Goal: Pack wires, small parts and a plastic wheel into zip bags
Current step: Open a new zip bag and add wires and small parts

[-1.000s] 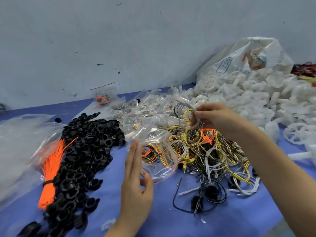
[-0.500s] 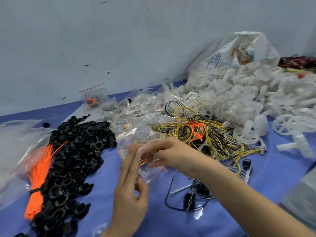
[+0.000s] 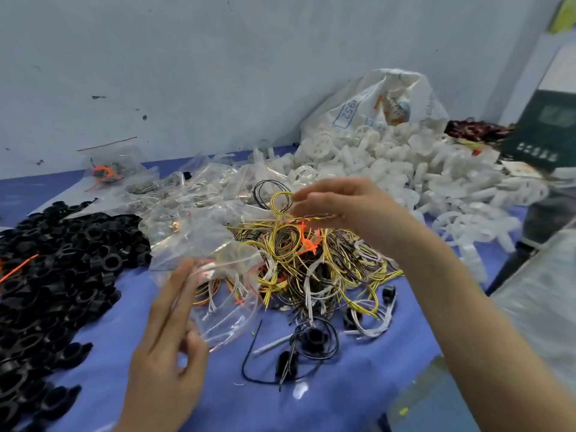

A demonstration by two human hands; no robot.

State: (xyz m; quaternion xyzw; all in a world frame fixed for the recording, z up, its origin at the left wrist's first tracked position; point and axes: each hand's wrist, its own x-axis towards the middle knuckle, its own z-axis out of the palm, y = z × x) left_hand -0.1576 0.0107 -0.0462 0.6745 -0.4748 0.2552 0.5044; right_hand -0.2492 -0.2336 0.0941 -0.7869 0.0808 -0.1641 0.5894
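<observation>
I note a blue table covering (image 3: 327, 397) across the lower frame and a scuffed, pale grey wall (image 3: 218, 73) filling the upper half, marked with small dark specks. At the upper right I record a large white printed sack (image 3: 367, 101) slumped against the wall, a dark green box (image 3: 544, 132) with pale lettering at the right edge, and a dark reddish heap (image 3: 477, 130) just left of that box, too blurred to identify. At the lower right corner I see a pale, translucent sheet (image 3: 542, 319) off the table's edge.
</observation>
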